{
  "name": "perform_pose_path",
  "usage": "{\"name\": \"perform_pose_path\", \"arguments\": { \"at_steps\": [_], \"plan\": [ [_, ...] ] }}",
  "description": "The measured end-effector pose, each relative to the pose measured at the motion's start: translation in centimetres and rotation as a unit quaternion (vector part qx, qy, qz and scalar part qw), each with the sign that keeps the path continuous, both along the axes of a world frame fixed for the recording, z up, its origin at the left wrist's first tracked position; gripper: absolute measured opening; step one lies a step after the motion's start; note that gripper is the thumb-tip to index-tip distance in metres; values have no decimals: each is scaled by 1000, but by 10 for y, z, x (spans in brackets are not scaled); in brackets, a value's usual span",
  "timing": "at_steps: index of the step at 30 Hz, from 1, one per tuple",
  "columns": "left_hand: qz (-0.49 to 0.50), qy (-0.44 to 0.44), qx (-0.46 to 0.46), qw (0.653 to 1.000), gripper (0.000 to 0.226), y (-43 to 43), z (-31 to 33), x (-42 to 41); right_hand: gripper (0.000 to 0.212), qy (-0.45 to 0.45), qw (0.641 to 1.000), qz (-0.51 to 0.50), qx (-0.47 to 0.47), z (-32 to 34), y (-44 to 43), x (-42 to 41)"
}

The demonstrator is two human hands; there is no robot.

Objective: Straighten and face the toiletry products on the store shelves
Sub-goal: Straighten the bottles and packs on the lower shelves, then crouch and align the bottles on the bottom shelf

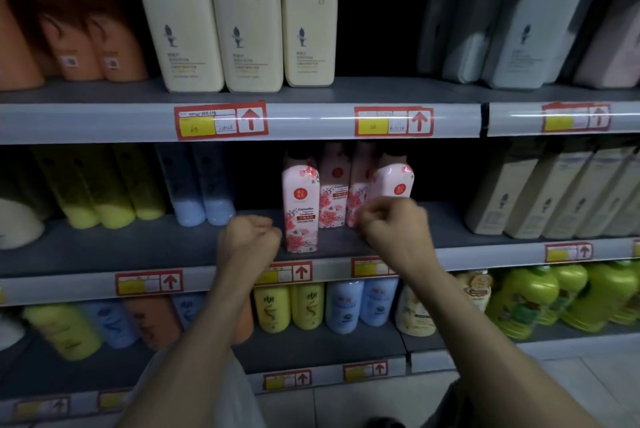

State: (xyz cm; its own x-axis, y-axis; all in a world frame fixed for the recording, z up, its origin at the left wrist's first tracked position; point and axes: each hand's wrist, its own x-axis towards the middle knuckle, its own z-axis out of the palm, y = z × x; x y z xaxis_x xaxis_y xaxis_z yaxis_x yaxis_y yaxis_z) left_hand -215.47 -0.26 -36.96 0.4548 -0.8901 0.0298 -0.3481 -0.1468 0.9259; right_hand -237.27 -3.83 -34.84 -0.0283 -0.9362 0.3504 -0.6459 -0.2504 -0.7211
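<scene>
**Q:** Head cam. Surface and room first?

**Me:** Store aisle, dim. Grey shelving, three tiers in shot. Mid shelf is dark grey, w/ a bare strip along its front. The rails carry red-yellow price tags w/ up arrows. Pale floor tiles at btm.

**Q:** Stock?

**Me:** Top tier has cream bottles upright, w/ orange bottles to their left. Mid tier has yellow tubes and blue tubes on the left, beige bottles on the right. Btm tier has green bottles far right.

**Q:** Task item?

**Me:** Pink floral bottles, centre of mid shelf, four of them. The front bottle is upright, label out, and stands fwd of the other three.

**Q:** Hands?

**Me:** My left hand is curled into a fist w/ nothing in it, just beside the front bottle's left side. My right hand is also curled, its back toward me, in front of the rightmost pink bottle.

**Q:** Hidden or unclear?

**Me:**
- R fingertips are out of sight behind the knuckles, so can't tell if they grip that btl.
- That btl's lower part is covered by the hand.
- Pink btl caps are lost in shadow under the rail.
- Cream btl tops are cut off by the frame.
- Tag print is too blurred to read.
- Frame edges are smeared.
</scene>
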Motion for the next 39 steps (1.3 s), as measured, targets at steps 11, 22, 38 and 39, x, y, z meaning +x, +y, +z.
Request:
{"name": "perform_pose_path", "arguments": {
  "at_steps": [11,22,38,39],
  "plan": [
    [-270,87,21,959,66,-14,-1,-84,34,-47,983,-82,160,-39,-29,-60],
    [-266,33,-21,963,62,-17,-19,-106,29,-2,998,-20,58,-52,-15,-24],
    [-25,4,-77,997,14,6,-1,-9,40,40,997,5,66,-56,-26,6],
    [2,30,-114,993,6,5,2,-2,49,59,995,-11,81,-56,-30,2]
  ]
}}
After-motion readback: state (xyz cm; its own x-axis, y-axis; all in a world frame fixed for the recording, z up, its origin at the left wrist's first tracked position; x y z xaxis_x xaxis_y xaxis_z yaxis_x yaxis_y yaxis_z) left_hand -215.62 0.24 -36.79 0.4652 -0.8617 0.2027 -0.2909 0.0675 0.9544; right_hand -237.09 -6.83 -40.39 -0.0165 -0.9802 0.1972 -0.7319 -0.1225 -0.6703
